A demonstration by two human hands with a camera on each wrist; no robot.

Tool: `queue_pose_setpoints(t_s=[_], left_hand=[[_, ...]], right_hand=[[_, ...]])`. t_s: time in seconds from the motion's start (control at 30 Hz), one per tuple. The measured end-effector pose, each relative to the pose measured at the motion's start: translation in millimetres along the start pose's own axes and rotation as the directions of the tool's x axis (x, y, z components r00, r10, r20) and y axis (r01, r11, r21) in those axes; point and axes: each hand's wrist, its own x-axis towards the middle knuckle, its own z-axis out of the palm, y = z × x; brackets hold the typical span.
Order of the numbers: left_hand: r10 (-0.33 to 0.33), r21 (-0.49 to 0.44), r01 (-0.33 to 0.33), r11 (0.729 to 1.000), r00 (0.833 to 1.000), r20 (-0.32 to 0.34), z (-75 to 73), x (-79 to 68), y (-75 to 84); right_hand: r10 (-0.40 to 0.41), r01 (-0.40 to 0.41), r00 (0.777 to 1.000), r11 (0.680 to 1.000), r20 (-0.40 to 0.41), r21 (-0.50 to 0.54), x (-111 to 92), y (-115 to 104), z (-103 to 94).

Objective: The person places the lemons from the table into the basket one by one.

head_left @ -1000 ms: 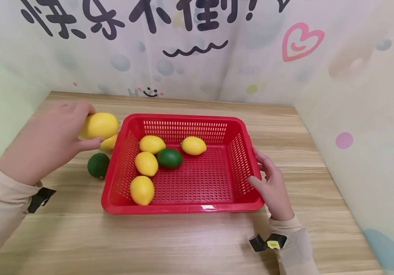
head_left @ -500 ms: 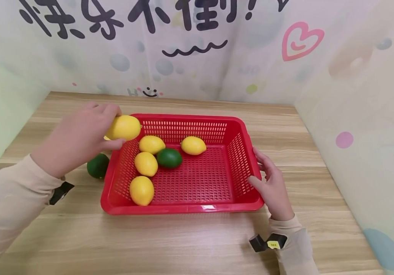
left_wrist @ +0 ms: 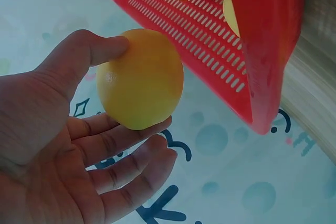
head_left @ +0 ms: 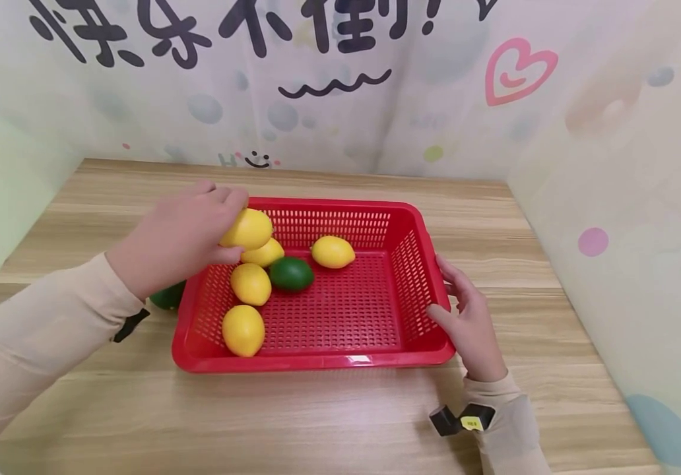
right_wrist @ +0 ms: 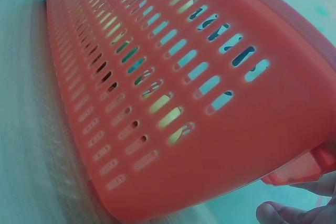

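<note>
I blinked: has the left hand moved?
Yes: in the head view, the left hand moved right, from beside the red basket to over its left rim.

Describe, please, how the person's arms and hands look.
The left sleeve and right sleeve are long and beige. The left hand and right hand wear no gloves. A black device shows by the left cuff; black blocks by the right carry a yellow label, print unreadable.

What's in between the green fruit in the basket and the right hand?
In the head view, the basket has only bare floor and its end wall between the green fruit and the right hand.
</note>
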Motion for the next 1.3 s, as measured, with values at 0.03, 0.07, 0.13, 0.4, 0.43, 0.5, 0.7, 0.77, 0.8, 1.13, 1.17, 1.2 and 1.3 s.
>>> queue_pose_setpoints(t_s=[0.03, 0.07, 0.13, 0.4, 0.43, 0.5, 0.7, 0.77, 0.8, 1.13, 1.17, 1.2, 1.3], left_hand=[[0.004, -0.003, -0.004, 1.0, 1.0, 0.005, 0.7, 1.7, 1.0], [0.007, -0.005, -0.006, 1.0, 1.0, 0.009, 1.4, 3.3, 1.8], [0.008, -0.014, -0.007, 1.0, 1.0, 0.025, 2.8, 6.3, 3.2], [0.021, -0.041, -0.018, 0.999, 0.996, 0.092, 10.6, 17.5, 7.4], [0.026, -0.037, -0.022, 0.999, 0.995, 0.097, 11.7, 18.8, 8.3], [0.028, -0.04, -0.024, 0.999, 0.993, 0.112, 14.0, 21.3, 10.1], [0.02, -0.066, -0.009, 0.998, 0.985, 0.173, 20.2, 27.0, 15.5], [0.025, -0.071, -0.012, 0.997, 0.983, 0.183, 21.6, 28.5, 16.8], [0.028, -0.075, -0.015, 0.997, 0.982, 0.187, 22.6, 29.3, 17.3], [0.057, -0.073, -0.041, 0.996, 0.97, 0.237, 33.6, 43.3, 22.1], [0.064, -0.069, -0.049, 0.996, 0.969, 0.24, 34.9, 44.7, 23.0], [0.073, -0.065, -0.058, 0.996, 0.968, 0.241, 36.2, 45.9, 24.3], [0.097, -0.053, -0.086, 0.995, 0.964, 0.249, 39.5, 48.7, 27.9]], right_hand=[[-0.003, 0.003, 1.0, 1.0, 0.0, -0.001, 0.2, 0.3, 0.0], [-0.007, 0.007, 1.0, 1.0, -0.001, -0.003, 0.3, 0.7, 0.0], [-0.02, 0.02, 1.0, 1.0, -0.003, -0.008, 0.6, 1.2, -0.1], [-0.029, 0.029, 1.0, 1.0, -0.008, -0.008, 0.6, 1.9, -0.3], [-0.026, 0.026, 1.0, 1.0, -0.007, -0.004, 0.6, 1.9, -0.2], [-0.025, 0.025, 1.0, 1.0, -0.006, 0.0, 0.7, 1.8, -0.1], [-0.022, 0.022, 1.0, 1.0, -0.007, 0.001, 0.9, 1.6, -0.1], [-0.017, 0.017, 1.0, 1.0, -0.006, 0.004, 0.8, 1.4, -0.2], [-0.015, 0.015, 1.0, 1.0, -0.006, 0.005, 0.8, 1.4, -0.3], [-0.044, 0.044, 0.999, 0.999, -0.01, -0.003, 1.5, 2.9, -0.7], [-0.048, 0.048, 0.999, 0.999, -0.011, -0.002, 1.6, 3.2, -0.6], [-0.051, 0.051, 0.999, 0.999, -0.013, -0.001, 1.6, 3.6, -0.6], [-0.057, 0.057, 0.998, 0.998, -0.018, 0.005, 1.9, 4.7, -0.4]])
